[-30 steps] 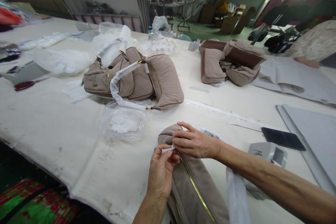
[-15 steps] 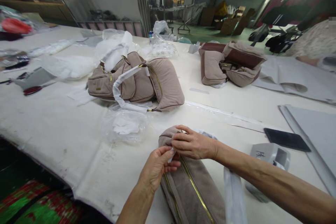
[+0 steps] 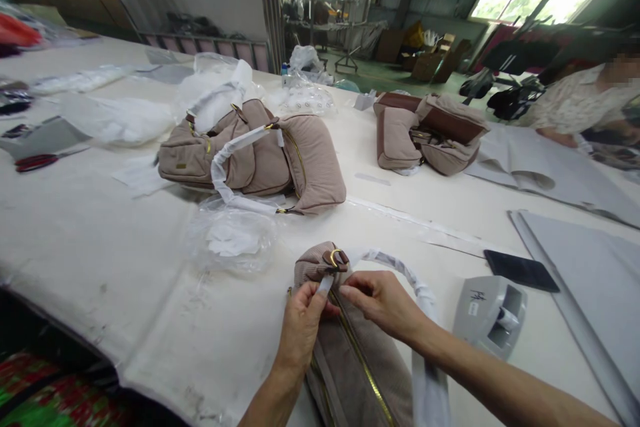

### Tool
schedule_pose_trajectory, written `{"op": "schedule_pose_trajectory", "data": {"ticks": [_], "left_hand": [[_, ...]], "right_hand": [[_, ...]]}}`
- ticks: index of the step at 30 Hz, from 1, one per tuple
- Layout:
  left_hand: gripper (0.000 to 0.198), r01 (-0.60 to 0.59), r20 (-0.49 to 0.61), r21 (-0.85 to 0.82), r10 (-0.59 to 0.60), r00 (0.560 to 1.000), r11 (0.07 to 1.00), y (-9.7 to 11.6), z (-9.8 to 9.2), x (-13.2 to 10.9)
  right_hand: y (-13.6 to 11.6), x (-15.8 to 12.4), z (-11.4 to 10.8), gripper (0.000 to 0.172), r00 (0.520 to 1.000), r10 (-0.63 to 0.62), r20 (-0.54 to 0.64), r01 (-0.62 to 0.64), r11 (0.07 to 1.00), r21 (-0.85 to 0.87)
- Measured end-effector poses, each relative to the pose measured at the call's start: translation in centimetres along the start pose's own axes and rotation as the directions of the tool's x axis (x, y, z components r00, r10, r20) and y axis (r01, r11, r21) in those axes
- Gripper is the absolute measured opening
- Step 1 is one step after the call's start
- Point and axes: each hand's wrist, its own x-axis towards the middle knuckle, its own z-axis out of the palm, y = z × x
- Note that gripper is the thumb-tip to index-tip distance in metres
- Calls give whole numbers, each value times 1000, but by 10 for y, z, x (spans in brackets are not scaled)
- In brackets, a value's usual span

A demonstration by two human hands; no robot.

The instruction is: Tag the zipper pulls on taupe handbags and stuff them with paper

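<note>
A taupe corduroy handbag (image 3: 367, 353) with gold zippers lies before me, its far end topped by a brown leather tab with a gold ring (image 3: 336, 257). My left hand (image 3: 303, 320) pinches a small white strip (image 3: 325, 283) between thumb and fingers, just below that ring. Close by on the right, my right hand (image 3: 385, 303) has thumb and fingertips pressed together over the bag's end; what is between them, if anything, is too small to make out. The bag's strap (image 3: 425, 297), wrapped in white, curves behind my right wrist.
More taupe bags (image 3: 250, 153) lie ahead, and others with brown panels (image 3: 430, 133) sit farther right. A grey dispenser (image 3: 487, 317) and a black phone (image 3: 520, 270) are at right. Red-handled scissors (image 3: 37, 162) lie left. A person (image 3: 565, 107) works across the table.
My right hand has drawn back to the right from the bag's end, uncovering the brown tab and gold ring. My left hand still pinches the white strip. The camera view has shifted slightly.
</note>
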Motion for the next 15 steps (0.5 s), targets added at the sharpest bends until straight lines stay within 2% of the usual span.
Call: {"op": "schedule_pose_trajectory", "data": {"ticks": [1,3,6,8,11,15], "left_hand": [[24,-14,20,-7,15,1000,1000,-2,-1,-1],[23,-44,46,-33,46,998,998,-4,-2,-2],[23,-70,16,-46,71,997,996,-6,-2,-4],[24,-57,-34,-58,55,998,997,-8,-3,-6],[24,-20,-60,-149,11,998,989,-11,-5,-9],[28,1,-70,-238,-18,997,971,-12,-6,-11]], "right_hand": [[-2,1,7,24,992,111,65,-119,984,130],[-4,6,21,25,965,221,144,-260,891,373],[-4,15,40,29,933,318,167,-344,662,665],[-2,18,51,32,914,371,164,-355,540,763],[4,18,61,30,929,347,129,-297,491,819],[11,18,65,24,944,319,78,-242,515,822]]}}
